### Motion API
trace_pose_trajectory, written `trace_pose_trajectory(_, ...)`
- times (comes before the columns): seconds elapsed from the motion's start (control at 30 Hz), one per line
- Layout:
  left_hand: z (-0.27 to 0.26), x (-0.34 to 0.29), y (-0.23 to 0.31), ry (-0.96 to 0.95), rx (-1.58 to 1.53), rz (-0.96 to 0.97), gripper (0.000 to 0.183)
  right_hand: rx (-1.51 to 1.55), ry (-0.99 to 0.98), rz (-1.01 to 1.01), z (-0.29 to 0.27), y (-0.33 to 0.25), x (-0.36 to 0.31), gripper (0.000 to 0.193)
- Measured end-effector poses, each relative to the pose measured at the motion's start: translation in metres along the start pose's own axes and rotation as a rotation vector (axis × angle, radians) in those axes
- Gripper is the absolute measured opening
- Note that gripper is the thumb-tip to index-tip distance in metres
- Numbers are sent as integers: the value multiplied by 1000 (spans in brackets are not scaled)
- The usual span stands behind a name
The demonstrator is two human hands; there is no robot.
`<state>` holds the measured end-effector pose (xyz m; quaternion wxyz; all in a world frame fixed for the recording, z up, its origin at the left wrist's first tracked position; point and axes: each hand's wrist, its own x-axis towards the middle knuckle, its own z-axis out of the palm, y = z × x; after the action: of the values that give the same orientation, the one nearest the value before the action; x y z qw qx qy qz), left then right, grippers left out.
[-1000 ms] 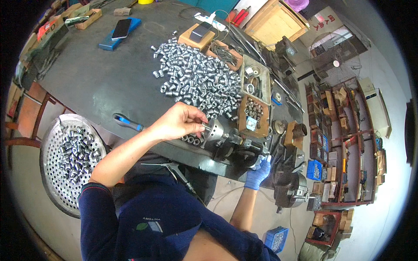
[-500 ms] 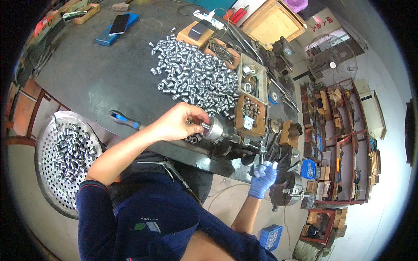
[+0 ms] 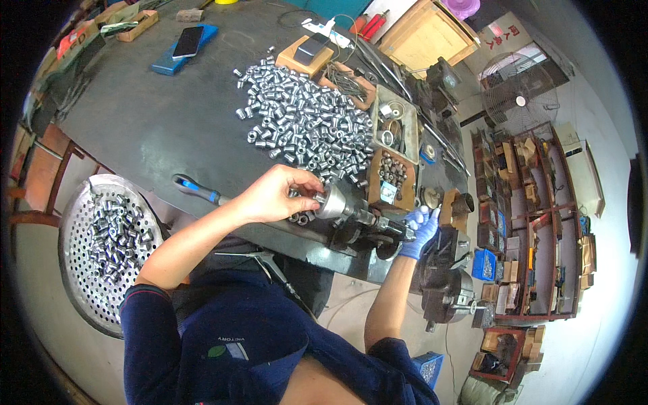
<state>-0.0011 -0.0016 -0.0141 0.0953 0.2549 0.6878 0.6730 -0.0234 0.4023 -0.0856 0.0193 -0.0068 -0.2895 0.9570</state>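
My bare left hand point(image 3: 280, 194) is closed, thumb and fingertips pinching a small metal part point(image 3: 316, 199) against the face of a round steel chuck point(image 3: 332, 202). Most of that part hides behind the fingers. The chuck sits at the left end of a bench-mounted spindle fixture point(image 3: 364, 219) by the table's near edge. At the fixture's right end, my right hand point(image 3: 422, 228) in a blue glove is closed around its handle, which the fingers mostly cover. Just beyond my left hand spreads a large heap of small shiny metal sleeves point(image 3: 304, 118).
A perforated metal tray point(image 3: 77, 270) with more sleeves stands at left. A screwdriver-like handle point(image 3: 196, 187) lies near the table edge. Behind the fixture are a box of small parts point(image 3: 403, 196) and a tray of rings point(image 3: 405, 145). A vise point(image 3: 445, 297) stands at right.
My right hand has moved up and away from my body, swinging the fixture's handle with it. My left hand stays at the chuck, nearly still. The view has shifted slightly.
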Motion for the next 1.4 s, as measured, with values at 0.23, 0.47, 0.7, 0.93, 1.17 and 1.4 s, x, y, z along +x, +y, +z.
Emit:
trace_pose_trajectory(0.23,0,1,-4,11,-27,-23,24,-315,472,-135,-24,43,-49,33)
trace_pose_trajectory(0.47,3,3,-5,9,-145,-37,20,-148,292,54,-19,29,-85,36)
trace_pose_trajectory(0.7,3,6,-1,-51,-224,-181,13,-558,456,-186,-14,27,-17,33)
trace_pose_trajectory(0.93,2,1,-4,-34,-101,-275,27,-275,11,-311,85,-7,-40,36)
trace_pose_trajectory(1.17,2,-4,-4,-3,-193,-262,26,-255,94,-196,55,3,-117,52)
trace_pose_trajectory(1.4,5,-5,1,16,-352,-225,22,-416,540,-209,1,45,-58,33)
